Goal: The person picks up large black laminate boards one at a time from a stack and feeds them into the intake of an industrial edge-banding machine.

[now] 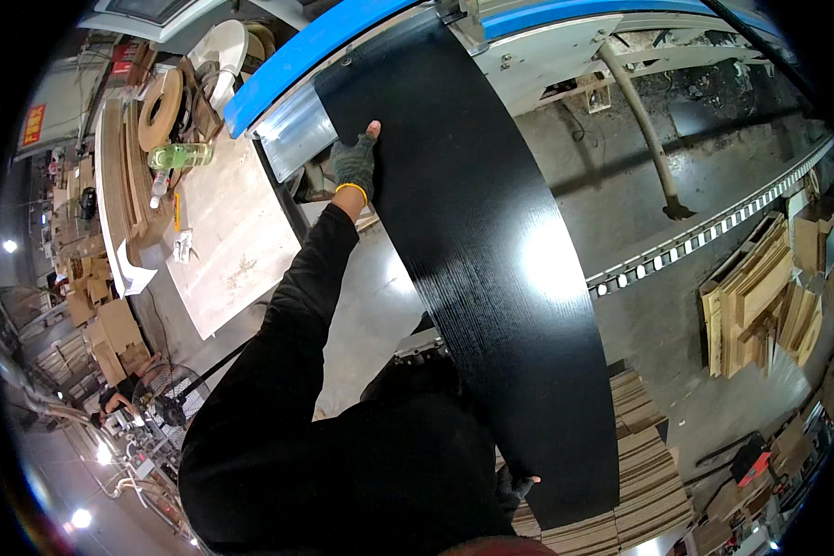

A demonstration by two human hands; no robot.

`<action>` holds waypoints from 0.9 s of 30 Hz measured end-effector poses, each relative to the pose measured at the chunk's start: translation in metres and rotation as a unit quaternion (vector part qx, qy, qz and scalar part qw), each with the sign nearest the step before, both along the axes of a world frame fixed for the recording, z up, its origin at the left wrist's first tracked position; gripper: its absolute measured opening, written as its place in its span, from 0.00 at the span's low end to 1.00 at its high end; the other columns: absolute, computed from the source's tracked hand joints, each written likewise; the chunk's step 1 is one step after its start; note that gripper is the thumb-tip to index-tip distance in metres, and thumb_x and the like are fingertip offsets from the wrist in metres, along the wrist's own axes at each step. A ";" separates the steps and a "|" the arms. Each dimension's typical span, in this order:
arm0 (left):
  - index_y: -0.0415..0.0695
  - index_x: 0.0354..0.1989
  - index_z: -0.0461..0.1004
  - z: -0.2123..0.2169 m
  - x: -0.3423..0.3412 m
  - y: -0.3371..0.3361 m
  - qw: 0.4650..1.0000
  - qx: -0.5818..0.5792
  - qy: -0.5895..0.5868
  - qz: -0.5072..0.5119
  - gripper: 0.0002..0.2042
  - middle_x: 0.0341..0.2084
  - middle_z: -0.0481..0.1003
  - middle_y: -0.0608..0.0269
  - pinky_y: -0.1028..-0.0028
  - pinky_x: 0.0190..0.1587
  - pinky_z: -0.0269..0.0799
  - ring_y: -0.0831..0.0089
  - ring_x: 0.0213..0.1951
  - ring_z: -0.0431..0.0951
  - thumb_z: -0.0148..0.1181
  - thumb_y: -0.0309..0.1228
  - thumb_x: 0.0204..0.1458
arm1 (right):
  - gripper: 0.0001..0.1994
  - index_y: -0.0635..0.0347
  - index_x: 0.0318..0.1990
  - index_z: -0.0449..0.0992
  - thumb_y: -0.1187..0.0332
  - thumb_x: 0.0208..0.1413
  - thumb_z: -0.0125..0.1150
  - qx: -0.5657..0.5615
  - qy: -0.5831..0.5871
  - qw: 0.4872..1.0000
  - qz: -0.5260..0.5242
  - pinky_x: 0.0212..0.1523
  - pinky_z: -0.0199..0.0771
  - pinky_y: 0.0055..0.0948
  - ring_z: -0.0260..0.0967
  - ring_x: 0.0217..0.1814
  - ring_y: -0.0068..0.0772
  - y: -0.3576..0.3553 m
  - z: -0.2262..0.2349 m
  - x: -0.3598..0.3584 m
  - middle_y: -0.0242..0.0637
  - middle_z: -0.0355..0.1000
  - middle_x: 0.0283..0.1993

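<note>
A long black board (473, 204) with a faint wood-grain sheen stretches from the machine at the top down to my right side. Its far end rests on the silver metal bed (298, 130) under the machine's blue rail (315, 51). My left hand (354, 162), in a grey fingerless glove with a yellow cuff, grips the board's left edge near the far end, thumb on top. At the near end my right hand (514, 486), gloved too, holds the same edge; its thumb tip shows, and most of its fingers are hidden beneath the board and behind my body.
Stacked brown boards (644, 463) lie below the board's near end. At left, a pale worktable (236, 241) carries a green bottle (181, 155) and a tape roll (160, 109). A roller track (658, 264) and leaning panels (751, 287) stand right. A fan (169, 398) stands lower left.
</note>
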State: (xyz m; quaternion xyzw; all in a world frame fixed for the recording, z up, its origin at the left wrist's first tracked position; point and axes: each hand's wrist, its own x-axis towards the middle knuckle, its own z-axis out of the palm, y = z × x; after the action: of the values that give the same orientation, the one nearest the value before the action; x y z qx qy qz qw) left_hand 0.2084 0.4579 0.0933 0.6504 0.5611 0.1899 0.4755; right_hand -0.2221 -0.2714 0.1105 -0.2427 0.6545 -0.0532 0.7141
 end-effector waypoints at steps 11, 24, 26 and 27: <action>0.33 0.58 0.67 0.014 -0.006 -0.018 0.992 0.092 0.081 -0.026 0.44 0.51 0.75 0.41 0.59 0.57 0.68 0.47 0.56 0.73 0.74 0.56 0.41 | 0.39 0.61 0.64 0.68 0.40 0.54 0.64 0.008 0.029 0.991 -0.133 0.60 0.66 0.38 0.62 0.63 0.42 0.022 0.006 0.038 0.37 0.64 0.68; 0.31 0.50 0.72 -0.028 -0.027 -0.031 0.999 0.031 -0.005 -0.022 0.41 0.48 0.77 0.44 0.61 0.54 0.70 0.52 0.50 0.77 0.75 0.56 0.40 | 0.31 0.62 0.59 0.72 0.50 0.55 0.69 -0.074 0.120 0.989 -0.052 0.56 0.71 0.36 0.65 0.57 0.39 -0.016 -0.013 0.010 0.37 0.69 0.63; 0.31 0.50 0.72 -0.026 -0.024 -0.035 0.999 0.028 -0.013 -0.014 0.40 0.48 0.77 0.45 0.62 0.54 0.70 0.53 0.50 0.77 0.75 0.56 0.39 | 0.32 0.62 0.59 0.72 0.50 0.53 0.71 -0.040 0.054 0.997 -0.025 0.55 0.72 0.36 0.66 0.57 0.40 -0.021 -0.012 0.007 0.37 0.68 0.63; 0.31 0.50 0.72 -0.012 -0.016 -0.041 0.999 0.041 -0.001 -0.009 0.40 0.48 0.77 0.45 0.62 0.55 0.70 0.54 0.50 0.77 0.76 0.55 0.39 | 0.33 0.62 0.59 0.71 0.49 0.52 0.71 -0.052 0.055 0.997 0.032 0.55 0.72 0.37 0.66 0.57 0.40 -0.022 -0.012 0.008 0.37 0.68 0.63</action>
State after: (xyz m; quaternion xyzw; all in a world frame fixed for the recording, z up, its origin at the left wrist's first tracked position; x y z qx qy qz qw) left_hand 0.1923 0.4165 0.0814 0.6742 0.5466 0.2087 0.4507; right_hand -0.2143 -0.2937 0.0983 -0.3024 0.6812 -0.0511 0.6648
